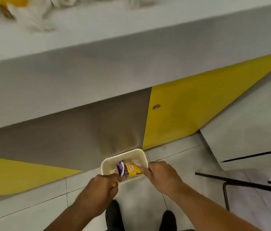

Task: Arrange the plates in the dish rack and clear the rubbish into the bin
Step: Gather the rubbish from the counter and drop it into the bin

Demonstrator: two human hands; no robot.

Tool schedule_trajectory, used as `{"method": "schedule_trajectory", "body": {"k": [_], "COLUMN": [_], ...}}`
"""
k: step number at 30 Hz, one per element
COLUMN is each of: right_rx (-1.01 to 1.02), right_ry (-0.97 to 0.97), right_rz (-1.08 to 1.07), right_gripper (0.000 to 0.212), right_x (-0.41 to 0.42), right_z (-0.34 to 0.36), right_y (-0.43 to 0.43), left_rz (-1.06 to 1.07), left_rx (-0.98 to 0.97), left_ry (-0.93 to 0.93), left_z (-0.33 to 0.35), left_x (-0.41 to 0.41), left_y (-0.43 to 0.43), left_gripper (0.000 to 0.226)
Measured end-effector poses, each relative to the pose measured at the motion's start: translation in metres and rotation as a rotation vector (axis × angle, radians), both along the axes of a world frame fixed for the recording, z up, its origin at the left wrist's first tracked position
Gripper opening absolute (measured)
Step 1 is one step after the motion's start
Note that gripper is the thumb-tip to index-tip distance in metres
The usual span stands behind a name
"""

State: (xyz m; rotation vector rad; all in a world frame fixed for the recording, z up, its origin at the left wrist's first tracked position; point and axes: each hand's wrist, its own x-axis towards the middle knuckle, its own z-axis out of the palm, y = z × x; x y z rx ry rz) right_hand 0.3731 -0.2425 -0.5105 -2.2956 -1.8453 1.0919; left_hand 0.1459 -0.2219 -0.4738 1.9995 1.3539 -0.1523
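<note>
A small cream bin (108, 162) stands on the floor against the counter's base. Inside it lie a purple wrapper (121, 167) and a yellow wrapper (131, 169). My left hand (104, 184) hovers over the bin's near left corner, fingers curled around a small orange scrap of rubbish (113, 185). My right hand (162, 175) reaches in from the right, and its fingertips pinch the yellow wrapper's right edge. No plates or dish rack are in view.
The grey countertop (131, 30) runs across the top, with crumpled white paper (36, 19) and something yellow (13, 0) on it, blurred. Black metal furniture legs (241, 182) stand on the tiled floor at the right. My dark shoes (114, 215) are below the bin.
</note>
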Motion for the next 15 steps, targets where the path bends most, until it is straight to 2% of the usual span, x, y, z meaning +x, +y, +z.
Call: {"method": "schedule_trajectory", "body": {"k": [2,6,9,12,15], "right_rx": [0.017,-0.006,-0.011,-0.001,0.028], "right_ry": [-0.038,-0.037,-0.102,-0.081,0.045], "right_rz": [0.055,0.16,0.262,0.358,0.343], "right_gripper": [0.045,0.033,0.037,0.049,0.047], "right_x": [-0.013,-0.039,-0.048,-0.043,-0.025], "right_z": [-0.056,-0.162,-0.22,-0.252,-0.249], "right_y": [0.013,0.045,0.058,0.063,0.056], "left_rz": [-0.011,-0.013,0.01,-0.004,-0.112], "left_rx": [-0.005,0.043,0.136,0.192,0.176], "left_ry": [0.048,0.175,0.247,0.311,0.364], "left_z": [-0.044,-0.121,-0.167,-0.211,-0.255], "left_x": [-0.008,-0.021,-0.026,-0.023,-0.007], "left_y": [0.001,0.014,0.024,0.036,0.05], "left_gripper": [0.014,0.036,0.042,0.042,0.034]}}
